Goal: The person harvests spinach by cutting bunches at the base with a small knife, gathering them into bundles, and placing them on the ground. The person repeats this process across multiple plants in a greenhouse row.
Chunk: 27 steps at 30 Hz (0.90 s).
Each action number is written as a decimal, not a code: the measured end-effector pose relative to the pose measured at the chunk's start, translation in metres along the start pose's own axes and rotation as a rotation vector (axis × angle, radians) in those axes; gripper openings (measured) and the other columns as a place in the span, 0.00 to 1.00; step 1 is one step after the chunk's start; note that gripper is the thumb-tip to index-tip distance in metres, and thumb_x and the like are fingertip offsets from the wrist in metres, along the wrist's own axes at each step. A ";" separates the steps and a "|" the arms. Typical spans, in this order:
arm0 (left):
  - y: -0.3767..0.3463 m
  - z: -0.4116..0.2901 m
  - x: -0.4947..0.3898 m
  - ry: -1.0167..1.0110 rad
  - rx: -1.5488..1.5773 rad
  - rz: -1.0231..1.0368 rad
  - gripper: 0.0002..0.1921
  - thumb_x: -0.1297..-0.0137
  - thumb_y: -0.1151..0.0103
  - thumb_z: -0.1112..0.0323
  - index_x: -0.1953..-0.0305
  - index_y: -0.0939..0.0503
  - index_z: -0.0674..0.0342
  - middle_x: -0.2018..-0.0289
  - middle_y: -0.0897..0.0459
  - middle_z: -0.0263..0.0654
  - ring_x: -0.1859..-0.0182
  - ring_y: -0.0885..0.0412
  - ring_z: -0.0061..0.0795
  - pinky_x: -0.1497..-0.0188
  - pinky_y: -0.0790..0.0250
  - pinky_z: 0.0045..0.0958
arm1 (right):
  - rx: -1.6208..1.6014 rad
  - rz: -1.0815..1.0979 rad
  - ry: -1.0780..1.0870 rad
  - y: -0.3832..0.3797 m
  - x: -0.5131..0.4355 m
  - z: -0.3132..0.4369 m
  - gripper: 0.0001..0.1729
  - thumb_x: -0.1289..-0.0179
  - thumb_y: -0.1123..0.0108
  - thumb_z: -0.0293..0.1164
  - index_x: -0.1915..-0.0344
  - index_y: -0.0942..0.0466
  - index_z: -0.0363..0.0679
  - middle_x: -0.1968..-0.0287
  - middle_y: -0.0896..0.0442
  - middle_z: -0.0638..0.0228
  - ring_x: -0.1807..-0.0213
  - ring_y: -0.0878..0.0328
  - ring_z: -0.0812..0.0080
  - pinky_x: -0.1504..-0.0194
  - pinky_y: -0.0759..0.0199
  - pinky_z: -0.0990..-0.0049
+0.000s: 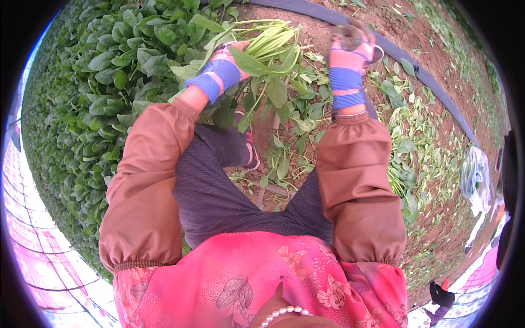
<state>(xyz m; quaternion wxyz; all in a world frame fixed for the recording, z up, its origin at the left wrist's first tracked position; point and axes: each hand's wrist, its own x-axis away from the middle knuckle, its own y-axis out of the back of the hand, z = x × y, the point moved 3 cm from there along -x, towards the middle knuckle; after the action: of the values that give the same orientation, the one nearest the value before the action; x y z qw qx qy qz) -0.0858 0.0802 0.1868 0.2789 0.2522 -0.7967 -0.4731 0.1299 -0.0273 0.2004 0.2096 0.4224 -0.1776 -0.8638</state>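
Note:
My left hand (229, 57), in a pink glove with a blue knitted cuff, is closed around a bunch of leafy greens that looks like spinach (275, 41). The pale stems point up and to the right, and broad leaves droop below the hand. Apart from the bunch, to its right, my right hand (350, 45) is raised in a matching glove. Its fingers look curled but are blurred by motion. A thin whitish loop (379, 53) shows at its outer side; whether the fingers grip anything is unclear.
Dense growing greens (106, 82) fill the left side. A flat grey-blue hose (434, 88) curves over the soil at the right. Loose leaves (410, 135) litter the ground. A cut bunch (396, 180) lies beside my right sleeve, and a clear plastic bag (475, 176) lies farther right.

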 end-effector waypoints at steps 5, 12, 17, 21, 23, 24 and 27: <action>0.000 0.015 -0.004 0.001 0.159 -0.005 0.27 0.53 0.29 0.59 0.52 0.23 0.63 0.59 0.17 0.42 0.56 0.18 0.34 0.51 0.28 0.30 | -0.439 0.077 -0.492 -0.017 0.007 -0.032 0.21 0.44 0.39 0.23 0.48 0.28 0.36 0.55 0.21 0.62 0.50 0.27 0.72 0.54 0.28 0.78; -0.003 0.033 -0.007 -0.013 0.357 0.015 0.27 0.53 0.29 0.54 0.53 0.22 0.61 0.57 0.17 0.42 0.55 0.19 0.34 0.49 0.29 0.30 | -0.783 0.489 -0.544 -0.022 0.024 -0.009 0.16 0.40 0.39 0.31 0.53 0.24 0.35 0.61 0.18 0.64 0.62 0.21 0.79 0.58 0.26 0.81; -0.009 0.033 -0.008 0.022 0.428 0.033 0.30 0.53 0.29 0.62 0.49 0.27 0.68 0.58 0.17 0.41 0.57 0.20 0.24 0.51 0.29 0.25 | -0.456 0.498 -0.164 -0.022 0.016 -0.001 0.17 0.43 0.39 0.29 0.54 0.24 0.34 0.60 0.19 0.63 0.55 0.25 0.74 0.56 0.28 0.79; -0.011 0.032 -0.008 0.101 0.232 0.063 0.33 0.55 0.28 0.61 0.47 0.29 0.69 0.56 0.18 0.42 0.56 0.20 0.27 0.51 0.28 0.26 | -1.050 0.658 -0.703 -0.039 0.032 0.001 0.15 0.46 0.36 0.34 0.62 0.20 0.35 0.61 0.19 0.63 0.56 0.28 0.73 0.57 0.31 0.78; -0.011 0.027 -0.006 0.053 0.160 0.037 0.33 0.55 0.29 0.60 0.47 0.28 0.66 0.56 0.17 0.42 0.56 0.20 0.29 0.50 0.29 0.27 | -0.864 0.709 -0.802 -0.042 0.039 0.002 0.16 0.45 0.35 0.35 0.61 0.20 0.34 0.62 0.18 0.65 0.60 0.27 0.77 0.59 0.32 0.80; -0.011 0.024 -0.007 0.019 0.136 0.008 0.33 0.55 0.30 0.60 0.46 0.28 0.65 0.56 0.17 0.42 0.56 0.20 0.29 0.49 0.29 0.27 | -0.734 0.744 -0.827 -0.042 0.042 0.002 0.16 0.44 0.34 0.35 0.60 0.20 0.34 0.62 0.18 0.67 0.61 0.26 0.79 0.60 0.32 0.80; -0.012 0.018 -0.007 -0.005 0.085 0.017 0.33 0.55 0.30 0.58 0.46 0.27 0.62 0.56 0.18 0.41 0.56 0.20 0.31 0.49 0.29 0.28 | -0.727 0.742 -0.815 -0.037 0.044 0.005 0.16 0.42 0.37 0.32 0.57 0.20 0.33 0.60 0.17 0.64 0.59 0.23 0.77 0.55 0.32 0.80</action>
<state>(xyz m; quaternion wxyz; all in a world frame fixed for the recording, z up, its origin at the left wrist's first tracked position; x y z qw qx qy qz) -0.0910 0.0909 0.1679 0.2698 0.2561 -0.8189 -0.4371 0.0935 -0.0171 0.1567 0.5386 -0.1251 -0.0737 -0.8299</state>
